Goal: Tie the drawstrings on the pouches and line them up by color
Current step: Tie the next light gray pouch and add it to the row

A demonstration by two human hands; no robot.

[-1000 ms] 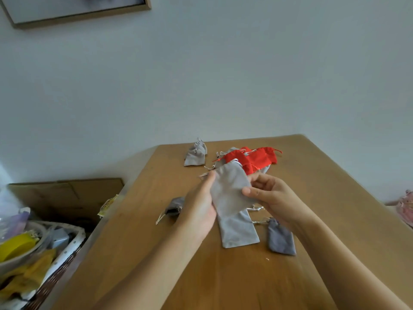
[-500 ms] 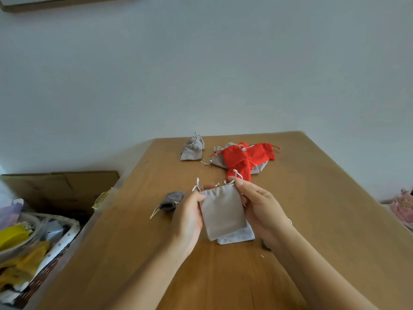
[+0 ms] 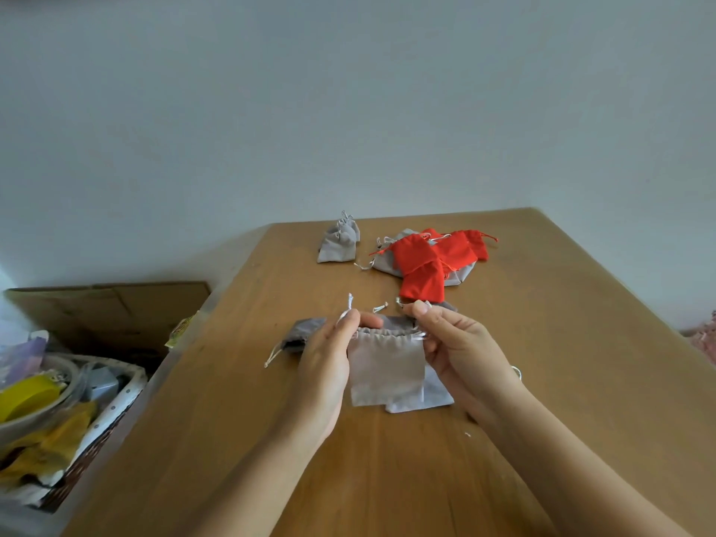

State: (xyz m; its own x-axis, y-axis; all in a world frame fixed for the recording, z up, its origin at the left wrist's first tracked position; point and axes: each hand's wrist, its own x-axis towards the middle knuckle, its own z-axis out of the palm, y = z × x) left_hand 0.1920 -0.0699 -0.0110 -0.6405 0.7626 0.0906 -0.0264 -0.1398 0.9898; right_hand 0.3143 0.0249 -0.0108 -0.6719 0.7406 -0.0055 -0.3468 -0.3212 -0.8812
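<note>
A light grey pouch (image 3: 385,368) hangs between my hands above the wooden table (image 3: 561,381), its mouth gathered into small folds. My left hand (image 3: 327,362) pinches the silver drawstring at the pouch's left side. At the right side my right hand (image 3: 455,348) pinches the other drawstring end. Under the held pouch lies a pale grey pouch (image 3: 430,399). A dark grey pouch (image 3: 300,335) lies just left of my left hand. Further back sit a tied light grey pouch (image 3: 339,244) and a heap of red pouches (image 3: 434,261) on grey ones.
Left of the table stands a basket (image 3: 112,420) with a bowl, yellow items and other clutter, and behind it a cardboard box (image 3: 108,308). A white wall runs close behind the table. Something pink (image 3: 707,337) shows at the right edge.
My fingers have shifted from the pouch's sides to its drawstrings. The pouch's mouth, flat before, is now gathered. The camera has tilted, so everything sits lower in view.
</note>
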